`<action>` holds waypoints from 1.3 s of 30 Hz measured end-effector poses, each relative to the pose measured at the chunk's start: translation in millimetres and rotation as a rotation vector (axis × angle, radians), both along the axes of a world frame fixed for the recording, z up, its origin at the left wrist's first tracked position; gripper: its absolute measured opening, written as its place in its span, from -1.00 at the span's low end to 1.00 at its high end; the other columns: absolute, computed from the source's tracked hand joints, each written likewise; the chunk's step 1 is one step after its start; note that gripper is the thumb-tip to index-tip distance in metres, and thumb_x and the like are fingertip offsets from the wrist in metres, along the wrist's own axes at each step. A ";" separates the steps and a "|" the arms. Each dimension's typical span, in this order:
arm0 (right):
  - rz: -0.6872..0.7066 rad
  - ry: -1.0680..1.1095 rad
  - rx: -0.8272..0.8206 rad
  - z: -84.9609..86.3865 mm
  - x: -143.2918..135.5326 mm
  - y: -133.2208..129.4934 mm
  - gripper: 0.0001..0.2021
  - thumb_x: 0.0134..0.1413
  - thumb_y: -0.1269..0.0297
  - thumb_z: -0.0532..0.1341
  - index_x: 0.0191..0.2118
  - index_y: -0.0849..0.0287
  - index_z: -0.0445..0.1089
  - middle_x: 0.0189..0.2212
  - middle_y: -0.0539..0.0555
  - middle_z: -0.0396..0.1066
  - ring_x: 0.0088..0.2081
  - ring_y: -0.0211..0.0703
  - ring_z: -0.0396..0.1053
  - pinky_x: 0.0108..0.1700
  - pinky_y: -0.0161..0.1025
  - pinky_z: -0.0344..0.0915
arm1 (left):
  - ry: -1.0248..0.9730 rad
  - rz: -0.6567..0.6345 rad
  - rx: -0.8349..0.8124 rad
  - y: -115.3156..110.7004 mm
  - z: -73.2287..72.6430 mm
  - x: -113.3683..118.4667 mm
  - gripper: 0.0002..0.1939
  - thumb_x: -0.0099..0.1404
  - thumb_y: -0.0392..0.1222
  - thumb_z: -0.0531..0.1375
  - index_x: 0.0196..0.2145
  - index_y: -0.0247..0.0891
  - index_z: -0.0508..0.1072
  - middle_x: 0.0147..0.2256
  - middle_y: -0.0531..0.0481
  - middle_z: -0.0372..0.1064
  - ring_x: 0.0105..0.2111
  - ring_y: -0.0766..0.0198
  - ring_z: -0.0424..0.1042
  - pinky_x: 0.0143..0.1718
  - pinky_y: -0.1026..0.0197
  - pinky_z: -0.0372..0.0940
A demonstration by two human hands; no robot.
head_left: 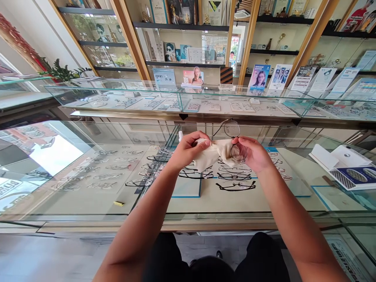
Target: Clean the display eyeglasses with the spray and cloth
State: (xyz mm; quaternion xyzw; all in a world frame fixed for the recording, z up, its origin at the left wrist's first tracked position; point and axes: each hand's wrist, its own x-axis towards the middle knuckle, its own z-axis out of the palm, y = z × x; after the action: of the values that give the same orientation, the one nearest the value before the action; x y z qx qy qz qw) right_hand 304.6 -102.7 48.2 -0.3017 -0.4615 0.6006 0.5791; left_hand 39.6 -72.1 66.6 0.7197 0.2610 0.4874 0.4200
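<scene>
My left hand point(188, 150) is closed on a cream cleaning cloth point(203, 159), thumb and fingers pinching its bunched upper edge. In my right hand point(256, 152) is a pair of thin-rimmed round eyeglasses point(232, 128), gripped with the fingertips. One lens points up above the hands, and the other lies against the right end of the cloth. A thin temple sticks out to the upper left. Beside the left hand a small white tip shows, too little of it to name. Both hands hover over the glass display counter.
Under the glass counter top point(152, 207) lie several rows of eyeglasses point(235, 187). An open white box point(342, 156) and a blue-and-white box point(354, 176) are at the right. A yellow piece point(118, 203) lies left. Behind runs another glass showcase point(117, 102), with wall shelves point(182, 26) beyond.
</scene>
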 end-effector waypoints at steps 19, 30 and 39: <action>0.107 0.179 0.067 0.6 -15.7 -1.2 -0.69 0.06 -0.13 0.62 -0.24 -0.07 0.69 0.22 0.04 0.68 0.30 0.09 0.54 0.24 0.07 0.63 | 0.531 0.313 0.315 11.1 65.6 26.1 -0.91 0.34 -0.23 0.32 -0.36 -0.20 0.57 -0.48 0.03 0.41 -0.45 0.26 0.25 -0.35 0.15 0.06; 0.016 0.189 0.124 -2.6 -15.6 7.2 -0.72 0.02 -0.06 0.65 -0.26 -0.03 0.73 0.05 0.06 0.75 0.11 -0.03 0.66 0.31 -0.07 0.59 | 0.326 0.089 0.072 12.1 56.8 21.6 -0.76 0.37 0.00 0.43 -0.28 -0.23 0.59 -0.46 0.03 0.42 -0.46 0.34 0.25 -0.45 0.23 0.07; -0.069 0.170 0.209 7.5 -11.4 0.4 -0.74 0.01 -0.05 0.65 -0.28 -0.06 0.76 0.00 0.03 0.76 0.22 0.04 0.64 0.35 -0.04 0.56 | 0.554 -0.025 0.044 18.5 52.3 -3.7 -0.56 0.18 0.19 0.57 -0.29 -0.23 0.63 -0.37 -0.03 0.51 -0.41 0.29 0.38 -0.44 0.27 0.20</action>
State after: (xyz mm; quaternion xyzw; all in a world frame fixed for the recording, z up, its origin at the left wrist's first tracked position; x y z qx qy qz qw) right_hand 293.2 -102.3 55.7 -0.2034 -0.4603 0.5522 0.6647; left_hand 35.9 -53.7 118.9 0.8377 0.3461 0.2723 0.3229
